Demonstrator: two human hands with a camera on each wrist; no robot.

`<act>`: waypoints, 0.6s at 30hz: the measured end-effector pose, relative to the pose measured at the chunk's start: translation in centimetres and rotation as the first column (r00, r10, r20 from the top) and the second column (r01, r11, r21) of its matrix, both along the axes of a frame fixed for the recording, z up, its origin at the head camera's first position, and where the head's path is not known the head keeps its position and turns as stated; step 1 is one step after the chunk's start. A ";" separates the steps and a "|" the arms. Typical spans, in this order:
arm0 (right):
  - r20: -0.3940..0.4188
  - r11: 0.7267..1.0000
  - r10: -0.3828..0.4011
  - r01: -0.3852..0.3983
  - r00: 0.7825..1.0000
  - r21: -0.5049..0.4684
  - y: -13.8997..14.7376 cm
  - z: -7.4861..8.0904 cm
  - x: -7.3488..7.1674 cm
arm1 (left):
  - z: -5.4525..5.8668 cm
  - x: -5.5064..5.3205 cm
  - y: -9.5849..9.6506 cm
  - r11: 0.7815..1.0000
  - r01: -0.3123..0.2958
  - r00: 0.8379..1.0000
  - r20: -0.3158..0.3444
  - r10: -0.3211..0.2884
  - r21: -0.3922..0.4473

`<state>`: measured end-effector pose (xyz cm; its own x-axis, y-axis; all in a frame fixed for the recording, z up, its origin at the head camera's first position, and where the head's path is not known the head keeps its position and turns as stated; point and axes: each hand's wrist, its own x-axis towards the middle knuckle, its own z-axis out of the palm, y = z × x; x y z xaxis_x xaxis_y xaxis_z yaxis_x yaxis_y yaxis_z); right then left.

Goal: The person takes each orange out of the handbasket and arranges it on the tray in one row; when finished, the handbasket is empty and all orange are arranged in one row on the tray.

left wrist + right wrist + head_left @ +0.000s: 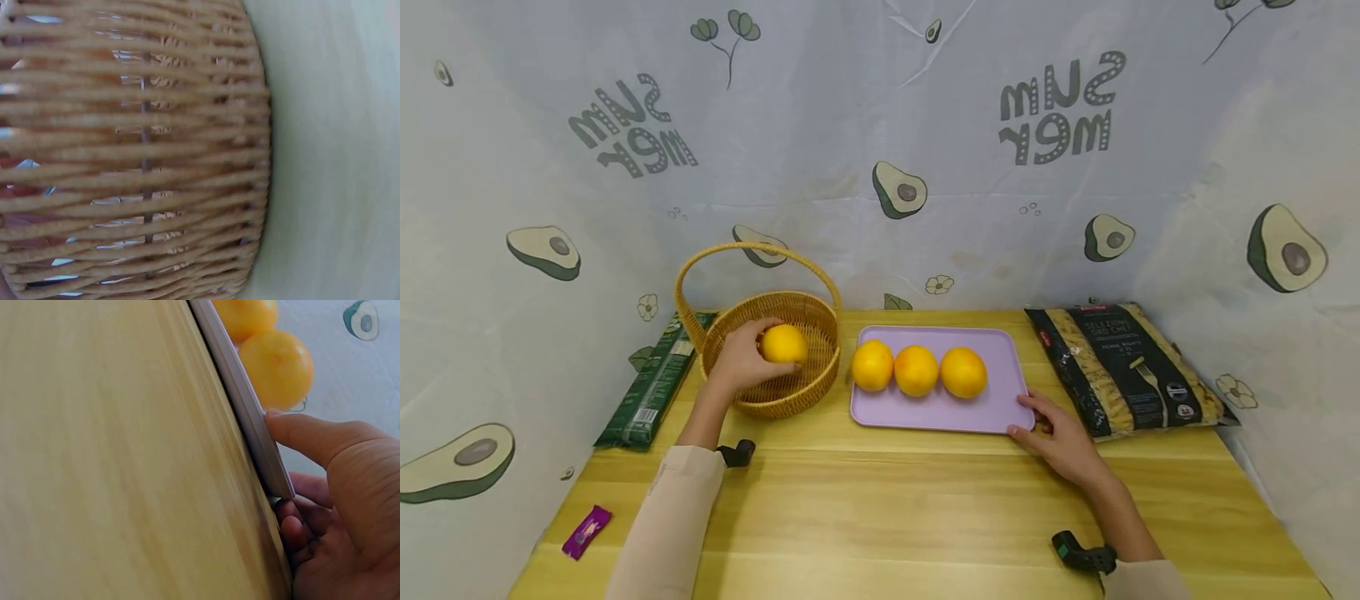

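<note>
My left hand (747,357) holds an orange (785,343) inside the rim of a woven basket (790,406) with a tall handle. The thumb lies along the fruit's near side and the fingers reach over its far left. In the left wrist view the basket's weave (187,150) fills most of the picture and hides the hand. Three more oranges (917,371) sit in a row on a lilac tray (925,420). My right hand (1062,440) grips the tray's near right corner. In the right wrist view its thumb (300,432) presses the rim, with curled fingers around the corner.
A black pasta bag (1123,367) lies right of the tray. Left of the basket is a green packet (651,387), and a small purple wrapper (587,532) lies near the table's left edge. A printed curtain (865,100) hangs behind and beside the wooden table (880,517).
</note>
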<state>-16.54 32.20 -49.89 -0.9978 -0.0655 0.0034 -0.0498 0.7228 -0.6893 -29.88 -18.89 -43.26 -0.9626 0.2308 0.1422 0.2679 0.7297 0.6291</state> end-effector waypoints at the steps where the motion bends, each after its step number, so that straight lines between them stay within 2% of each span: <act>1: 0.000 1.000 -0.001 0.001 1.000 0.001 0.0 0.0 0.0 | -0.1 0.2 0.0 1.000 0.002 1.000 0.000 -0.002 0.008; 8: 0.012 1.000 -0.005 0.005 1.000 0.007 -0.2 0.3 0.1 | -0.3 1.6 0.6 0.997 0.042 0.999 -0.019 -0.041 0.061; 14: 0.028 1.000 -0.003 0.003 1.000 -0.005 -0.3 0.5 0.1 | 1.3 2.4 1.8 0.988 0.063 0.997 -0.043 -0.057 0.143; 18: 0.032 1.000 0.001 -0.001 0.999 -0.019 -0.3 0.3 0.1 | 2.2 2.9 2.8 0.975 0.108 0.992 -0.084 -0.093 0.192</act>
